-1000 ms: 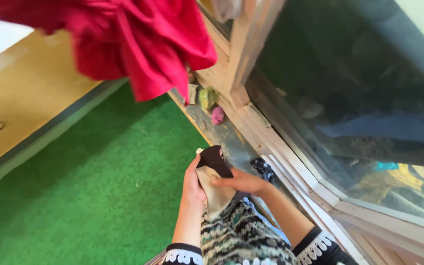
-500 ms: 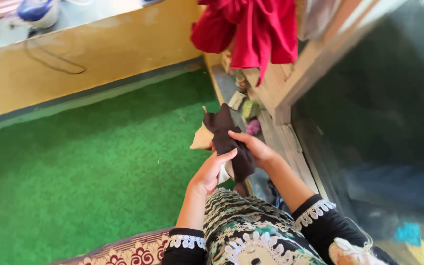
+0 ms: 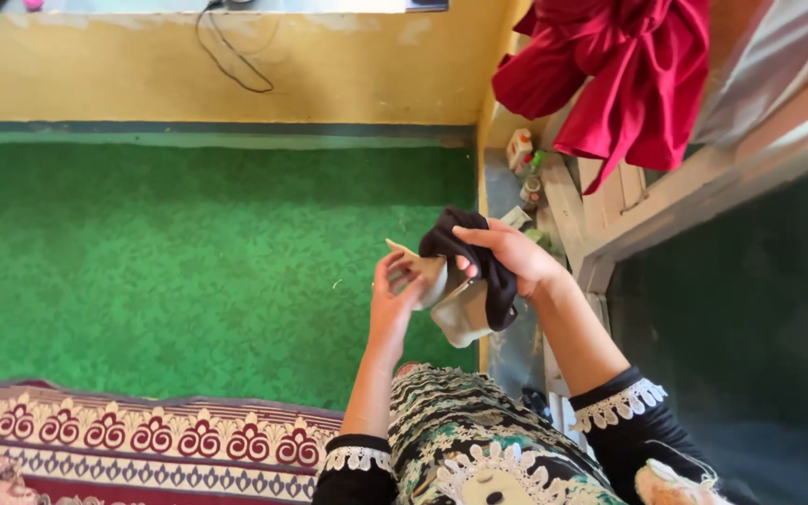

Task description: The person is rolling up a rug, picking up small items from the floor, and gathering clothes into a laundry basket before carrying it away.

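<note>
Both hands are closed on one small cloth piece held in the air above the green carpet's [image 3: 189, 262] right edge: the right hand [image 3: 514, 257] grips its dark brown part [image 3: 497, 281], the left hand [image 3: 395, 290] pinches its beige part [image 3: 465, 318]. Folding looks partway done; red cloth [image 3: 619, 75] hangs beyond.

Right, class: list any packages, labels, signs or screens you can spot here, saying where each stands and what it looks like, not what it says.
Small carton: on the ledge by the window frame, under the red cloth; boxy, white with red.
Small jar: just in front of the carton; too blurred to describe further.
No signs or screens.
</note>
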